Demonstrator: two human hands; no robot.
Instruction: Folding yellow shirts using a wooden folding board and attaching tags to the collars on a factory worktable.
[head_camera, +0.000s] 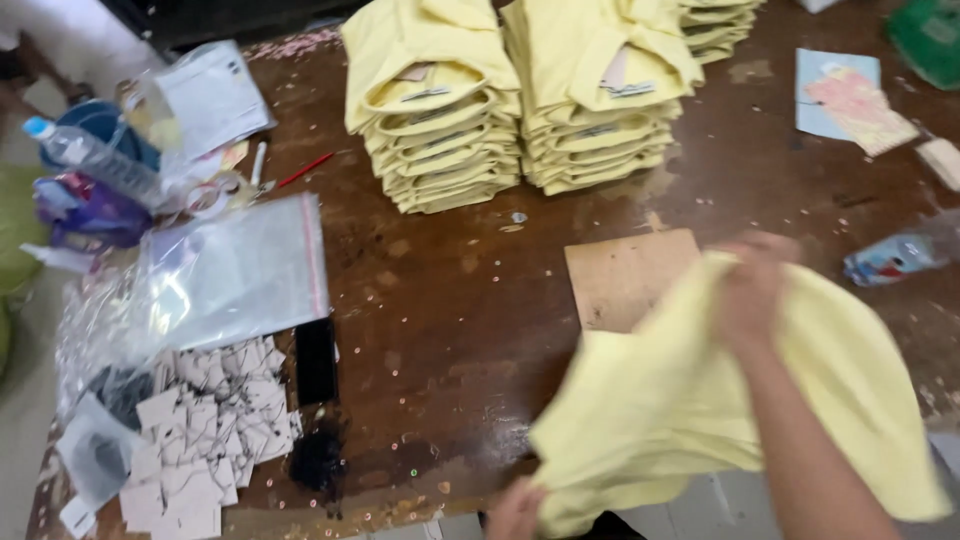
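Observation:
A pale yellow shirt (660, 400) hangs loose over the front right of the brown wooden table (450, 320). My right hand (750, 290) grips its upper edge, blurred by motion. My left hand (515, 510) pinches the shirt's lower corner at the table's front edge. Partly under the shirt lies a flat brown cardboard sheet (625, 275). Two tall stacks of folded yellow shirts (440, 130) (600, 110) stand at the back of the table.
Clear plastic bags (235, 270) lie at the left, with a heap of grey paper tags (205, 430) in front of them. A water bottle (95, 155) and clutter sit at far left. A red pen (305, 170), a black flat object (317, 360) and paper cards (850, 95) also lie about.

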